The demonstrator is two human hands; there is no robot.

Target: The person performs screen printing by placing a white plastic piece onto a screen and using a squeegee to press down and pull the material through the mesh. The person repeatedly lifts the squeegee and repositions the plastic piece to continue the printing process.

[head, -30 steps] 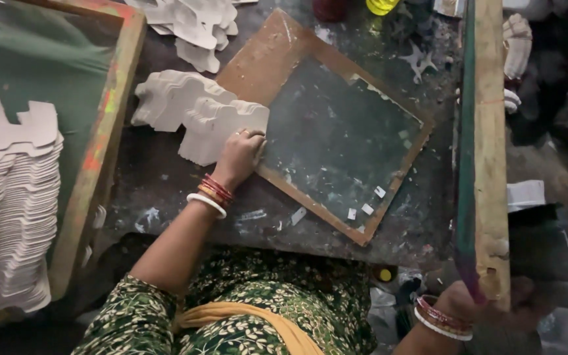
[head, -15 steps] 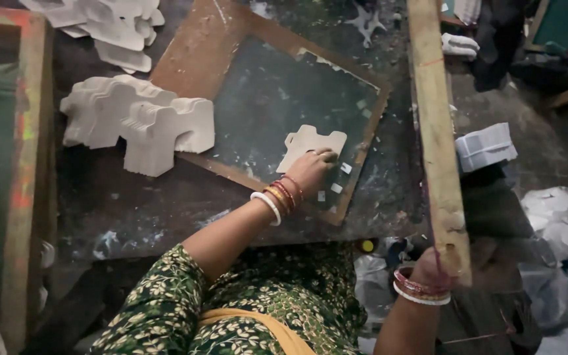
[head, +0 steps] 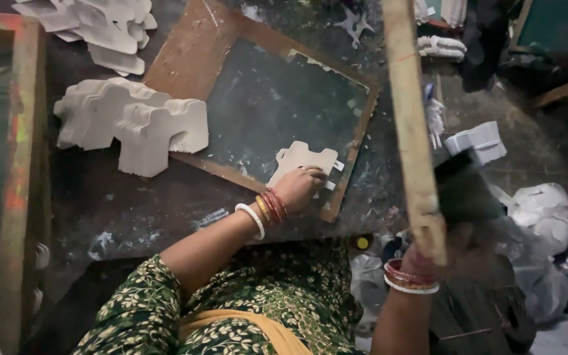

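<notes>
Head view is showing the dark worktable [head: 133, 210] first, with a wooden-framed board [head: 277, 105] lying on it just beyond the left hand [head: 300, 187]. A second ago this hand was resting on the stack of white cutouts [head: 133, 125], which is now lying well to its left; half a second ago it was already carrying one piece over the board. Now it is pressing the single white cutout [head: 300, 159] flat on the dark panel, near the corner closest to the person, so one piece is moved from the stack to the board. The fingers are lying close together on the near edge of the piece, pressing, not pinching. The cutout is lying flat, its long axis running slantwise from the hand's left to its right, with the notched edge pointing away from the person. The right hand [head: 422, 260] is closed around the lower end of a long wooden frame bar [head: 409, 125], which is rising up and away from it.
</notes>
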